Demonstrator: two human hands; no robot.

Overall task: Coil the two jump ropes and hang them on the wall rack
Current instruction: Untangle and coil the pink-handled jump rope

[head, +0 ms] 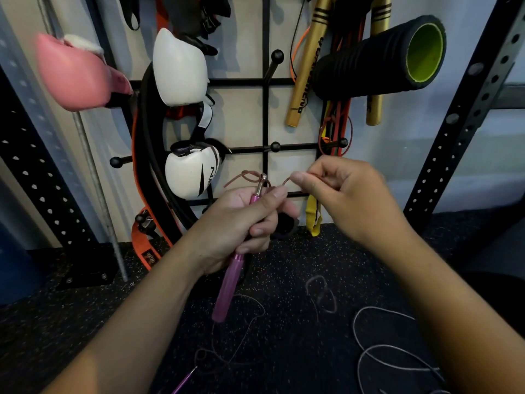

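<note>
My left hand (241, 223) grips a pink jump rope handle (228, 285) that points up and right, its metal tip (262, 182) near the wall rack (265, 115). A thin reddish cord (244, 177) loops off that tip. My right hand (349, 194) pinches the cord between thumb and fingertips just right of the tip. More of the thin cord (244, 334) trails over the dark floor, by a second pink handle (184, 381) at the bottom edge. A grey rope (389, 348) lies in loose loops on the floor at the lower right.
The black grid rack carries a pink boxing glove (74, 72), white boxing gloves (179, 66), gold sticks (305, 72), a black foam roller (380, 56) and resistance bands (336, 120). Bare pegs (277, 56) stick out at the rack's middle. Perforated black uprights (466, 118) stand at both sides.
</note>
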